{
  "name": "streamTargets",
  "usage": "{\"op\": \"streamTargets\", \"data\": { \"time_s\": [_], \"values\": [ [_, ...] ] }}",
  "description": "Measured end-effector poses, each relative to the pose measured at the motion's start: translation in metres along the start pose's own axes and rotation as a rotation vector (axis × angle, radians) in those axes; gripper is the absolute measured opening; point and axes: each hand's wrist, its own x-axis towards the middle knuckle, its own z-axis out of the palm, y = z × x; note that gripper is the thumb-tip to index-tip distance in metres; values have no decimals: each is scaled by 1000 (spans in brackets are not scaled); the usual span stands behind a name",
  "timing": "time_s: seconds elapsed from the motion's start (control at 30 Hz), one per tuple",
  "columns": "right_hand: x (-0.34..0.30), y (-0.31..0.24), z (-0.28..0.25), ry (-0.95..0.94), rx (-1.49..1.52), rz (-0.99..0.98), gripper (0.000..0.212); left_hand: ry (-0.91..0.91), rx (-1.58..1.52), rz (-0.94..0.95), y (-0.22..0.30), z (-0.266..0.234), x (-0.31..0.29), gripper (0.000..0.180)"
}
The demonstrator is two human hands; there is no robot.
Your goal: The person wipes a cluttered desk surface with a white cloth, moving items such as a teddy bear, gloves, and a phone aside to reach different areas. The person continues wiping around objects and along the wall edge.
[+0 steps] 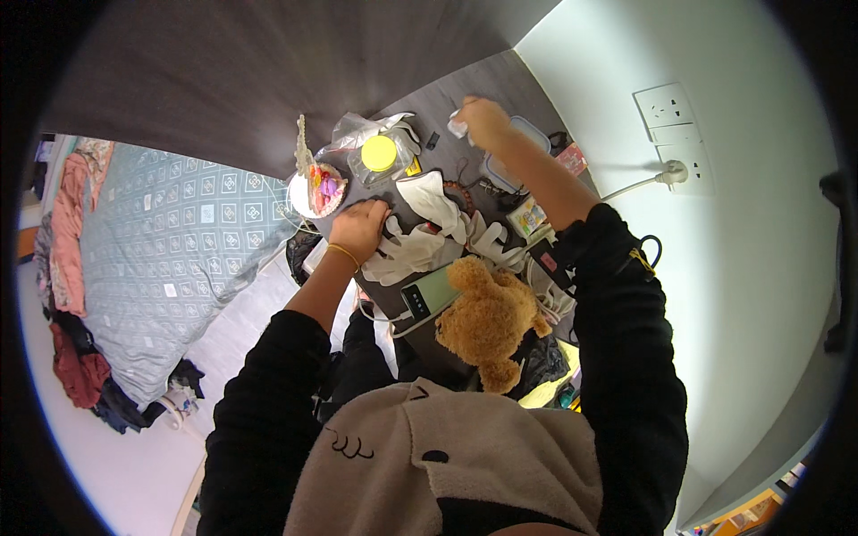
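Note:
My right hand reaches to the far part of a dark desktop, closed round a crumpled white tissue that presses near the surface. Just right of it sits a clear plastic box, partly behind my forearm. My left hand rests at the desktop's left edge, fingers laid down beside white gloves; their tips are partly hidden. Above that hand stands a white round tray with pink items. A clear jar with a yellow lid is next to it.
A brown teddy bear and a pale green power bank with a white cable lie at the near edge. A beaded bracelet sits mid-desk. Right is a wall with a plugged socket; left, a bed.

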Motion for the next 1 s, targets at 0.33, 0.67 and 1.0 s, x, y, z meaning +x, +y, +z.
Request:
{"op": "streamTargets", "data": {
  "time_s": [0.33, 0.67, 1.0],
  "values": [
    [36, 110, -25, 428, 190, 293, 21, 7, 8, 4, -2, 2, 0, 12],
    [16, 97, -27, 372, 88, 377, 25, 24, 19, 23, -3, 4, -1, 11],
    [74, 125, -6, 462, -6, 140, 25, -21, 11, -14, -2, 3, -1, 13]
  ]
}}
